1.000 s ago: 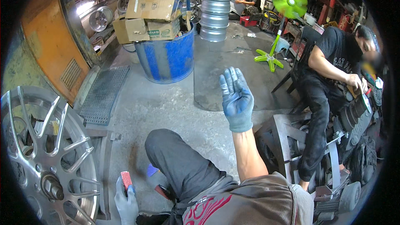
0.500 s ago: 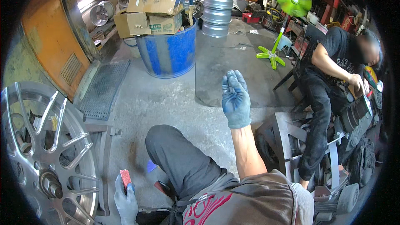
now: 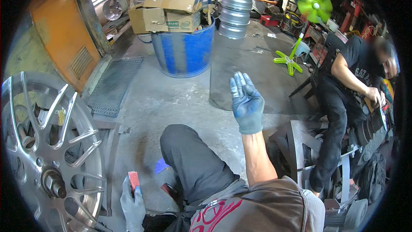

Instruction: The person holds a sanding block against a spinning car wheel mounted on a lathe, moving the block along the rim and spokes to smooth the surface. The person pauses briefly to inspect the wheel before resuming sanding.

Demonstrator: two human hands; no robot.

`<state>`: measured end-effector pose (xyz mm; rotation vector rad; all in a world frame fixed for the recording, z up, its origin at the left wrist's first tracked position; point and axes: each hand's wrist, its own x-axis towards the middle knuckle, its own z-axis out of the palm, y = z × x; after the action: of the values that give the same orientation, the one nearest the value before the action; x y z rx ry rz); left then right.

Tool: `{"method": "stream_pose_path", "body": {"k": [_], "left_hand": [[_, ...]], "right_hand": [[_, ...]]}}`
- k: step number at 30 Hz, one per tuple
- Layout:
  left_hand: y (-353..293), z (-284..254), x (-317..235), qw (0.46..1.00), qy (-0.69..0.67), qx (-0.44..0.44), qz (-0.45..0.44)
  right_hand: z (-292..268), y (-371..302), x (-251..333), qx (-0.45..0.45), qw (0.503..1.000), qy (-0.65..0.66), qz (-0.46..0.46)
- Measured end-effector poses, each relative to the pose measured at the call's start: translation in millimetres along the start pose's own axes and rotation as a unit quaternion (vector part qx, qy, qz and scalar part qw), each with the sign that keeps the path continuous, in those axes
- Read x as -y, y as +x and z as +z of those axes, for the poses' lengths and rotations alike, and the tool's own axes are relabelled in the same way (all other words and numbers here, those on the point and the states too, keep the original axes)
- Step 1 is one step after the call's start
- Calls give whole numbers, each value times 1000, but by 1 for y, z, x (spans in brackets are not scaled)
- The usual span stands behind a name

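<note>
My left hand [image 3: 132,204], in a grey glove, grips a small red piece of sandpaper [image 3: 134,181] that sticks up between thumb and fingers. Beside it on the left stands a large silver multi-spoke wheel rim [image 3: 26,160], with a big nut and bolt [image 3: 55,184] through its hub. My right hand [image 3: 248,103] is raised in front of me, palm in view. Its grey glove is stained blue, the fingers are stretched out, and nothing is in it.
A blue drum [image 3: 183,53] holds cardboard boxes [image 3: 171,0] ahead. Stacked silver rims [image 3: 236,8] and a green fan [image 3: 315,5] stand farther back. At right a co-worker [image 3: 343,77] sits by a metal frame [image 3: 296,146]. A perforated mat [image 3: 112,87] lies near the orange door [image 3: 64,38].
The scene has shifted slightly rightward as my view turned. The fingers of my right hand have opened out from a more curled pose. My left hand still grips the sandpaper.
</note>
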<state>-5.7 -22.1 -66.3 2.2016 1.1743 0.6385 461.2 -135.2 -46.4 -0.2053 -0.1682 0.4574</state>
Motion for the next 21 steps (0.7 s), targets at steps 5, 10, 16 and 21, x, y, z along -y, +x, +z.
{"method": "stream_pose_path", "body": {"k": [5,10,16,21], "left_hand": [[-4,-8,7,999,-16,0,-36],[3,-2,5,1000,-19,-22,6],[0,-2,9,998,-16,-55,13],[-8,-5,7,998,-1,-63,20]], "right_hand": [[26,0,-46,62,992,45,97],[61,17,-120,195,962,-71,180],[131,-3,-253,342,868,-237,271],[194,-20,-336,382,844,-277,255]]}}
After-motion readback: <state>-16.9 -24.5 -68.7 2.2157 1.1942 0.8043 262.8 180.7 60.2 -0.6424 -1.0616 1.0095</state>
